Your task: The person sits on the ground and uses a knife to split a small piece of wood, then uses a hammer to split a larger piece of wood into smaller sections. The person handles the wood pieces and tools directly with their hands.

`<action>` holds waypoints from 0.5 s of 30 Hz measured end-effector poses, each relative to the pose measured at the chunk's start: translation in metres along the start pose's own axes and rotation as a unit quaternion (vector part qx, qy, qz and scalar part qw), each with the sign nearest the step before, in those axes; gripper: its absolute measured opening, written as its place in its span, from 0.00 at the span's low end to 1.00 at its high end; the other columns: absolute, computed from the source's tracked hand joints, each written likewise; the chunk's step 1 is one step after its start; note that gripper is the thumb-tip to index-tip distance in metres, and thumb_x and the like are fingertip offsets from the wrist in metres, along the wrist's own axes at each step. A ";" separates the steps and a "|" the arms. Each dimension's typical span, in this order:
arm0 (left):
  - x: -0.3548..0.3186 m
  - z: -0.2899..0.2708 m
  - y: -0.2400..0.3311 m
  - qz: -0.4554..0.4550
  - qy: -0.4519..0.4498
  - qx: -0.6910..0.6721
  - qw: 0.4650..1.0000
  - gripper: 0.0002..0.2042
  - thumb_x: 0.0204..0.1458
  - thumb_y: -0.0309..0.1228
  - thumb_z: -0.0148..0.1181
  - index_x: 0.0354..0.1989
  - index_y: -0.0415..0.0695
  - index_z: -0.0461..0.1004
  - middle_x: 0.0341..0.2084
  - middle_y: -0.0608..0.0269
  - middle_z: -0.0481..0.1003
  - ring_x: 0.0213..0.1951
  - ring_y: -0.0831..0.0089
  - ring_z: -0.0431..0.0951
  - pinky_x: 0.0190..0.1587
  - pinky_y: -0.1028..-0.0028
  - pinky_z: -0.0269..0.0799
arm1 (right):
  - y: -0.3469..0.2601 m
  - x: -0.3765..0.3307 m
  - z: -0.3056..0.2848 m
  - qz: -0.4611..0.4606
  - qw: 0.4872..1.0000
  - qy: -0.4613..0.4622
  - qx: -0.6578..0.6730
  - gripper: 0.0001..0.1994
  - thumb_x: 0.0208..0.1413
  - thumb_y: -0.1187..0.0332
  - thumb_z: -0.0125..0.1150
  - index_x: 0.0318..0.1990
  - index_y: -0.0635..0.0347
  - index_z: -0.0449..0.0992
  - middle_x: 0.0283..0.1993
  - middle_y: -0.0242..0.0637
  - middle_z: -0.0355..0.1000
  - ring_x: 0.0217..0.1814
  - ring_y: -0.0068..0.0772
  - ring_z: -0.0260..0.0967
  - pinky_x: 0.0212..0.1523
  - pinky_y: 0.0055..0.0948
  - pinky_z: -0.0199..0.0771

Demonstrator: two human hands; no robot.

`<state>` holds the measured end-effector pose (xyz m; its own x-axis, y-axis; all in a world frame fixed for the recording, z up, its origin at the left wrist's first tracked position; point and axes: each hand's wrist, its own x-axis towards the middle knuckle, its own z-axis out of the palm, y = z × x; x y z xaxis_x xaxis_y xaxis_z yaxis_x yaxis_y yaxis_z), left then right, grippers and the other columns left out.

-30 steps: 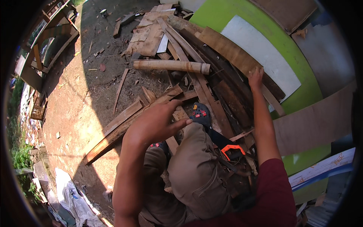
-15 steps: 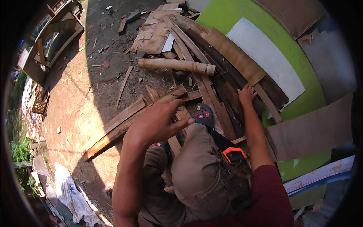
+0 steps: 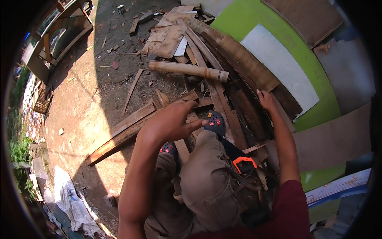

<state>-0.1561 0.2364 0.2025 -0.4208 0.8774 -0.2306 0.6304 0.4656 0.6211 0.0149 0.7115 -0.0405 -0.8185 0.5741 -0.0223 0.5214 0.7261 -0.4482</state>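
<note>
My right hand (image 3: 266, 99) is at the edge of a long dark wooden board (image 3: 247, 81), among boards leaning at the right; its fingers are closed at that edge. My left hand (image 3: 172, 119) is held out in front of my left knee, holding nothing, thumb apart from the fingers. Beyond it lies a thick wooden beam (image 3: 119, 141) with a raw brown face. A handsaw with an orange handle (image 3: 243, 161) rests beside my right leg, its dark blade partly hidden. My dark clogs (image 3: 215, 121) stand among the wood pieces.
A bamboo pole (image 3: 187, 71) lies across the scrap planks ahead. Green (image 3: 332, 95) and white panels (image 3: 278, 59) lean at the right, with a brown sheet (image 3: 330, 135) nearer me. A wooden frame (image 3: 47, 47) stands far left. White cloth (image 3: 69, 203) lies lower left.
My right hand has shifted slightly right and its fingers have closed at the board's edge. The dark boards below it have shifted a little. My left hand has hardly moved.
</note>
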 end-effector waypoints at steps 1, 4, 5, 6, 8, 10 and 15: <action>0.001 -0.001 0.000 -0.001 -0.004 -0.007 1.000 0.31 0.58 0.53 0.61 0.60 0.41 0.71 0.48 0.43 0.79 0.52 0.47 0.78 0.53 0.57 0.74 | -0.008 0.001 -0.004 0.010 0.998 -0.040 0.039 0.29 0.68 0.47 0.50 0.39 0.74 0.76 0.36 0.56 0.76 0.43 0.56 0.74 0.47 0.43 0.71; 0.004 0.001 0.000 -0.007 -0.009 -0.019 1.000 0.32 0.58 0.55 0.61 0.62 0.41 0.70 0.49 0.42 0.78 0.54 0.47 0.78 0.54 0.58 0.74 | -0.037 -0.008 -0.008 0.012 0.987 -0.048 0.151 0.30 0.67 0.44 0.54 0.38 0.72 0.78 0.29 0.44 0.77 0.34 0.40 0.77 0.39 0.37 0.72; 0.004 0.001 0.003 -0.015 -0.007 -0.017 1.000 0.33 0.58 0.55 0.61 0.63 0.41 0.70 0.50 0.41 0.78 0.54 0.47 0.78 0.55 0.58 0.74 | -0.056 -0.013 -0.012 0.021 0.982 -0.077 0.170 0.30 0.66 0.44 0.54 0.39 0.72 0.78 0.29 0.42 0.78 0.33 0.37 0.78 0.37 0.36 0.73; 0.003 0.001 0.005 -0.023 -0.005 -0.016 1.000 0.33 0.58 0.55 0.61 0.63 0.41 0.70 0.50 0.41 0.78 0.55 0.47 0.78 0.55 0.58 0.74 | -0.074 -0.022 -0.016 0.083 0.942 -0.162 0.281 0.27 0.65 0.46 0.59 0.39 0.70 0.79 0.30 0.40 0.79 0.28 0.31 0.79 0.31 0.30 0.75; 0.007 0.006 0.007 -0.033 -0.010 -0.015 0.999 0.33 0.58 0.55 0.61 0.63 0.42 0.70 0.50 0.42 0.78 0.55 0.48 0.78 0.55 0.58 0.74 | -0.088 -0.038 -0.021 0.087 0.922 -0.182 0.331 0.20 0.63 0.55 0.65 0.42 0.68 0.78 0.31 0.41 0.78 0.25 0.31 0.78 0.26 0.30 0.78; 0.008 0.009 0.006 -0.045 -0.012 -0.023 0.999 0.34 0.58 0.55 0.61 0.63 0.42 0.70 0.51 0.42 0.78 0.55 0.48 0.78 0.56 0.58 0.74 | -0.088 -0.054 -0.025 0.073 0.923 -0.167 0.340 0.18 0.61 0.57 0.68 0.42 0.68 0.78 0.31 0.39 0.78 0.25 0.29 0.77 0.26 0.28 0.77; 0.001 0.013 0.005 -0.064 0.005 -0.050 0.997 0.34 0.57 0.55 0.62 0.62 0.40 0.70 0.51 0.42 0.78 0.55 0.48 0.78 0.57 0.59 0.73 | -0.090 -0.078 -0.053 -0.033 0.976 -0.075 0.201 0.31 0.56 0.49 0.70 0.49 0.77 0.77 0.43 0.44 0.80 0.45 0.28 0.77 0.46 0.29 0.74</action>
<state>-0.1452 0.2405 0.1959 -0.4995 0.8105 -0.3058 0.5040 0.5591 0.6584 0.0444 0.6214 0.0489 -0.8888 0.4474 -0.0993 0.3549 0.5350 -0.7667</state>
